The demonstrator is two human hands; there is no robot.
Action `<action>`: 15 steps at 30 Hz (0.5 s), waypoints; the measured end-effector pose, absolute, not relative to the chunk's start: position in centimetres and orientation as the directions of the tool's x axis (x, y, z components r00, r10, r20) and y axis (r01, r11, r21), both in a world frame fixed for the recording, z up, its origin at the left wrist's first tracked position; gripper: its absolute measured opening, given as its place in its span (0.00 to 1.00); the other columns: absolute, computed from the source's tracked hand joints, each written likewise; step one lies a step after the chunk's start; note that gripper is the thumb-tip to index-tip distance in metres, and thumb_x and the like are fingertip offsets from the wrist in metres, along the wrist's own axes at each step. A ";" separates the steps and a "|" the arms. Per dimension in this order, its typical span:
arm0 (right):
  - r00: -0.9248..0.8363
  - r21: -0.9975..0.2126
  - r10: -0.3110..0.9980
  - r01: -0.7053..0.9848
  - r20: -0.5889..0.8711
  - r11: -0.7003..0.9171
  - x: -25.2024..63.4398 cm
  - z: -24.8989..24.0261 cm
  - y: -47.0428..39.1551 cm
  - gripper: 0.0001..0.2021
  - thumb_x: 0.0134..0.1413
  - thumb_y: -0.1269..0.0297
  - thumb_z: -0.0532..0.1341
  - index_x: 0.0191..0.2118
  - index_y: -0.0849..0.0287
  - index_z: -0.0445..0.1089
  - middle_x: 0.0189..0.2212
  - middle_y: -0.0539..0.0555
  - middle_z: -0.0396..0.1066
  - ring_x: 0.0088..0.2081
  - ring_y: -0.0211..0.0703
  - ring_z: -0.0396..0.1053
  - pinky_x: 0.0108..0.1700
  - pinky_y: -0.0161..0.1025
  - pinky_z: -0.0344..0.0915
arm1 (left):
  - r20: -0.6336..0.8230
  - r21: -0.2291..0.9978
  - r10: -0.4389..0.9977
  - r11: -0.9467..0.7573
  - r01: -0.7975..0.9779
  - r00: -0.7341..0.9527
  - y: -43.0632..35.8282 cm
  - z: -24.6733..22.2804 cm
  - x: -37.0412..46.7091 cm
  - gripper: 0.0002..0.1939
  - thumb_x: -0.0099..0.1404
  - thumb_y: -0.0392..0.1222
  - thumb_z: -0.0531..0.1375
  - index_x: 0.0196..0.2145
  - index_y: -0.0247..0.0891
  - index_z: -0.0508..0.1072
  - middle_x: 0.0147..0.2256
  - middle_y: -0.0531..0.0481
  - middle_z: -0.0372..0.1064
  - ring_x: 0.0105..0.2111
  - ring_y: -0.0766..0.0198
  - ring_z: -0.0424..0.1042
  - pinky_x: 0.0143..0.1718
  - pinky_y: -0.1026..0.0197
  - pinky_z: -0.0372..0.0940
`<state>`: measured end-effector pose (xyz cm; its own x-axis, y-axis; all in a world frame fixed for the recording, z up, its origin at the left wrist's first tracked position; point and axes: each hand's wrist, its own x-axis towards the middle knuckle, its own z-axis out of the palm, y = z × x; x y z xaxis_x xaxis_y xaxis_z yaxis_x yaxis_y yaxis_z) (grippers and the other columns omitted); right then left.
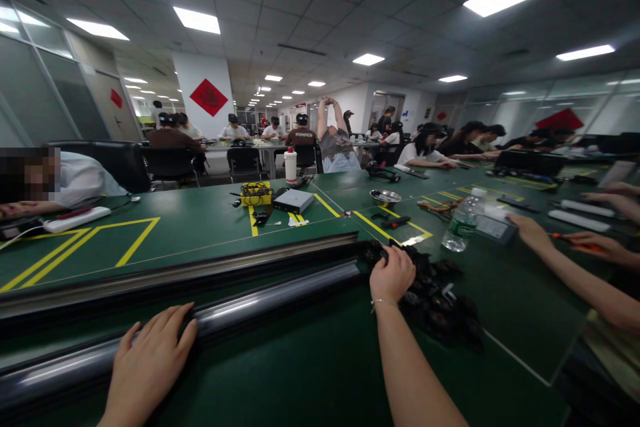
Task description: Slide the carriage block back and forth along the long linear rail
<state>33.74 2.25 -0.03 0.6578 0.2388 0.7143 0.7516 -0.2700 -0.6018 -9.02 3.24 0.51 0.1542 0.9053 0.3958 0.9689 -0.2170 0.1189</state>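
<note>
Lower left of the frame, the left hand (150,363) lies open, flat against a metal bar (280,293); at centre, the right hand (393,275) curls closed over a black pile (440,303) on the green tabletop (310,367)

Bottle (461,225) behind parts pile (440,300); metal roller (240,310) left of pile

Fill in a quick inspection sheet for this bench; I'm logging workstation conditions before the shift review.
Surface: green table with yellow tape lines.
Job's things: metal roller along the bench; pile of small black parts.
Clutter: water bottle, white bottle, metal bowl, grey box.
Hands: left hand rests flat on the roller; right hand closed on the black parts.
Cables: yellow-black bundle.
Surroundings: co-worker's hands at right; seated people behind.
</note>
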 end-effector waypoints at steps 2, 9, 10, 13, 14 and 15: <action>0.663 -0.596 0.212 0.743 0.718 -0.306 33.7 -0.2 2.3 0.16 0.50 0.70 0.51 0.42 0.60 0.71 0.47 0.61 0.69 0.55 0.53 0.58 0.58 0.57 0.46 | 0.395 0.075 0.905 -0.200 0.977 0.155 3.2 0.5 -8.9 0.28 0.59 0.48 0.42 0.50 0.36 0.70 0.48 0.41 0.71 0.49 0.51 0.67 0.57 0.43 0.48; 0.720 -0.548 0.350 0.688 0.600 -0.477 33.7 -0.5 2.3 0.26 0.54 0.68 0.46 0.59 0.63 0.60 0.61 0.68 0.53 0.63 0.59 0.46 0.57 0.63 0.46 | 0.390 0.028 0.908 -0.179 0.983 0.154 3.1 0.9 -8.6 0.28 0.61 0.48 0.40 0.51 0.36 0.69 0.49 0.41 0.70 0.49 0.53 0.67 0.56 0.46 0.49; 0.719 -0.534 0.370 0.689 0.588 -0.490 33.5 -0.3 2.3 0.27 0.55 0.67 0.46 0.61 0.66 0.57 0.62 0.69 0.50 0.63 0.60 0.43 0.58 0.63 0.45 | 0.390 0.030 0.908 -0.175 0.984 0.150 3.1 0.8 -8.6 0.28 0.62 0.49 0.40 0.51 0.36 0.69 0.49 0.42 0.71 0.49 0.53 0.67 0.56 0.46 0.49; 0.667 -0.489 0.444 0.743 0.599 -0.456 31.7 0.4 2.5 0.29 0.57 0.64 0.45 0.64 0.66 0.50 0.64 0.68 0.46 0.65 0.59 0.39 0.59 0.62 0.44 | 0.390 0.031 0.910 -0.163 0.986 0.138 3.2 0.6 -8.7 0.28 0.62 0.50 0.41 0.51 0.37 0.69 0.48 0.42 0.71 0.50 0.53 0.67 0.56 0.46 0.49; 0.620 -0.457 0.486 0.784 0.616 -0.420 30.7 0.6 2.6 0.29 0.57 0.64 0.44 0.64 0.65 0.49 0.64 0.67 0.46 0.65 0.58 0.39 0.59 0.61 0.44 | 0.390 0.030 0.911 -0.160 0.987 0.136 3.3 0.6 -8.7 0.28 0.62 0.49 0.41 0.51 0.37 0.69 0.49 0.42 0.71 0.50 0.53 0.67 0.56 0.47 0.49; 0.555 -0.413 0.539 0.832 0.633 -0.371 29.6 0.8 2.7 0.29 0.58 0.63 0.45 0.64 0.63 0.49 0.64 0.65 0.46 0.65 0.56 0.38 0.60 0.60 0.43 | 0.390 0.027 0.911 -0.157 0.987 0.134 3.3 0.5 -8.7 0.28 0.62 0.49 0.41 0.51 0.37 0.69 0.49 0.42 0.70 0.50 0.54 0.67 0.56 0.47 0.50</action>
